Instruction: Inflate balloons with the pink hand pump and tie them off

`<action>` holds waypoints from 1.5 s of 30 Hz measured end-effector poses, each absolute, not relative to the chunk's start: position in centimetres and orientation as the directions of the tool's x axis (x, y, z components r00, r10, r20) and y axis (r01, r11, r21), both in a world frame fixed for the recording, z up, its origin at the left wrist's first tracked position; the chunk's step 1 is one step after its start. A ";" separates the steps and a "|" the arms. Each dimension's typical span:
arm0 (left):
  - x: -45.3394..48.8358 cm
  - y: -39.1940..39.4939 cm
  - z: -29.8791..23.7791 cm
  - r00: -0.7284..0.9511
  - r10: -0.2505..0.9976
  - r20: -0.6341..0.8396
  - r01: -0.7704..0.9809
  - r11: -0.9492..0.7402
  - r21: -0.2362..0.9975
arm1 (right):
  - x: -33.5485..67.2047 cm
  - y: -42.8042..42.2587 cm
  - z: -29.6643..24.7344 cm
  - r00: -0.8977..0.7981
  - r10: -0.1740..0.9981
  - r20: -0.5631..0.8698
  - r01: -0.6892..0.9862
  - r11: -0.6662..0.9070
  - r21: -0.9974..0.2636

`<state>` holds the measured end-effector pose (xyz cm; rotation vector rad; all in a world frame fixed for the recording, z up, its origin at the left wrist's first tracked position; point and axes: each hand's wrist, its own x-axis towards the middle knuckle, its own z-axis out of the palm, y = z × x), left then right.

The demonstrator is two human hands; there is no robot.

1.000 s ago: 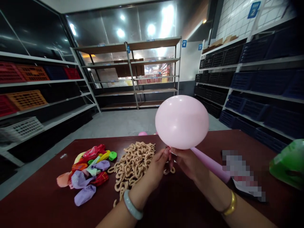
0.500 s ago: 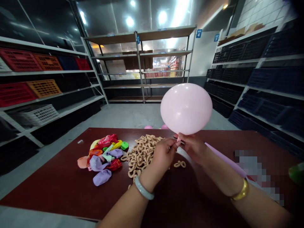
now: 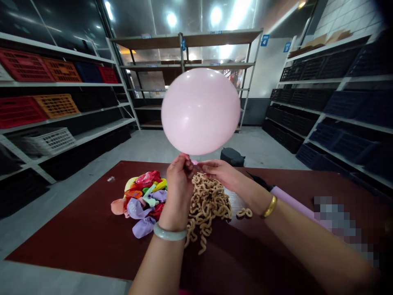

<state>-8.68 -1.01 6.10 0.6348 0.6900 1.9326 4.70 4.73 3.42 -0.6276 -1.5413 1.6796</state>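
Note:
A large inflated pink balloon floats above the table's far edge, its neck pointing down. My left hand, with a pale bangle at the wrist, is closed in a pinch on that neck. Just right of it my right hand, wearing a gold bangle, has its fingers stretched toward the neck; it appears to hold nothing. Beneath the hands lies a heap of tan curled, ring-like pieces, partly covered by the left forearm. A few loose ones sit to its right. Deflated balloons in several colours are piled left of my left hand.
On the dark red table, a pink tube with a black end lies to the right, beside a blurred-out patch. A dark bag stands beyond the far edge. Shelves with crates line both sides; a metal rack stands behind.
The balloon has moved left and up and looks bigger in view. My left hand has turned upright on its neck; my right hand has come off the neck, fingers now extended. The view has shifted slightly.

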 end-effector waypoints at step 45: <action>-10.0 1.1 1.9 -0.399 0.906 0.139 -0.525 -0.350 0.776 | 7.6 5.0 6.6 -0.590 0.804 0.077 -0.266 -0.104 -0.958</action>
